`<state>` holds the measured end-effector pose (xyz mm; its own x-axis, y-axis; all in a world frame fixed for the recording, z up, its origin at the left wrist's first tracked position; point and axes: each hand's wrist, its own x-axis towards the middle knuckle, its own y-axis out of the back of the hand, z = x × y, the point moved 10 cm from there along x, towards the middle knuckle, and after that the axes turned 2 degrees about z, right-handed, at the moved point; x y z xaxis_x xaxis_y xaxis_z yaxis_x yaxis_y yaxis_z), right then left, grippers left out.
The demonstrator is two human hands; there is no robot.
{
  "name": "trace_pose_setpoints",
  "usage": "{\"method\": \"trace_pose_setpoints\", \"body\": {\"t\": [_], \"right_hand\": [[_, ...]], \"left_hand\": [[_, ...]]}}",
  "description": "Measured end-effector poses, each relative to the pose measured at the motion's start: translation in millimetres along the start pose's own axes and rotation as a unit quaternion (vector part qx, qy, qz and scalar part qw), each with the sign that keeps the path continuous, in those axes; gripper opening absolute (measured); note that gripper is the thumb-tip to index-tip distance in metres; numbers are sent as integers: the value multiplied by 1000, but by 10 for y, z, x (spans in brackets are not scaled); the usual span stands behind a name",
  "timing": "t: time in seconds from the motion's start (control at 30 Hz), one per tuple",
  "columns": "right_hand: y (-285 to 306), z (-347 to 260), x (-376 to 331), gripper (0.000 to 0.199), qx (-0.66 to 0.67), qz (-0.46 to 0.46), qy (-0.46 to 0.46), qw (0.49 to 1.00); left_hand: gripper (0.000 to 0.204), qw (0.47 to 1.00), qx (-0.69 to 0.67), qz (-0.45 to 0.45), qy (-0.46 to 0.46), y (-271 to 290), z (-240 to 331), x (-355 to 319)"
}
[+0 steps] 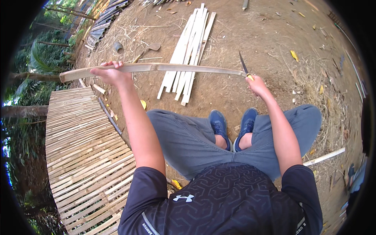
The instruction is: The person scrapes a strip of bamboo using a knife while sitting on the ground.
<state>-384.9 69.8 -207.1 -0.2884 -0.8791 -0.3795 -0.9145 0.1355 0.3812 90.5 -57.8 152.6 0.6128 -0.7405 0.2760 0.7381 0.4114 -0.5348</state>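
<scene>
A long, pale bamboo strip (176, 67) is stretched crosswise in front of me, bowed slightly in this view. Near its left end, my left hand (113, 76) is closed around it, with the thumb on the near side. My right hand (257, 86) grips the yellowish handle of a knife (243, 62) at the strip's right end. The dark, narrow blade points up and away, next to the strip's tip. Whether my right fingers also pinch the strip is hard to make out.
Beyond the strip, pale bamboo slats (184, 80) lie in a pile on bare dirt. A slatted bamboo platform (86, 149) runs along my left. Farther off are a bladed tool (154, 47), a short tube (118, 47) and stacked dark poles (100, 27). Another pale strip (325, 156) lies at right.
</scene>
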Motion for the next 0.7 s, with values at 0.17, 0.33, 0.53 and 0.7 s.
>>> {"method": "trace_pose_setpoints", "body": {"t": [0.17, 0.33, 0.53, 0.7], "right_hand": [[109, -239, -17, 34, 42, 24, 23, 999], [108, -576, -100, 37, 10, 59, 104, 993], [-406, -1126, -475, 43, -122, -41, 98, 987], [-949, -1643, -849, 44, -115, -78, 100, 985]], "left_hand": [[65, 999, -23, -5, -24, -128, 96, 34], [66, 997, -72, 0, 14, -302, -127, -124], [33, 995, -49, -56, 65, -53, -411, -161], [25, 995, -67, -48, 52, 65, -392, -315]]}}
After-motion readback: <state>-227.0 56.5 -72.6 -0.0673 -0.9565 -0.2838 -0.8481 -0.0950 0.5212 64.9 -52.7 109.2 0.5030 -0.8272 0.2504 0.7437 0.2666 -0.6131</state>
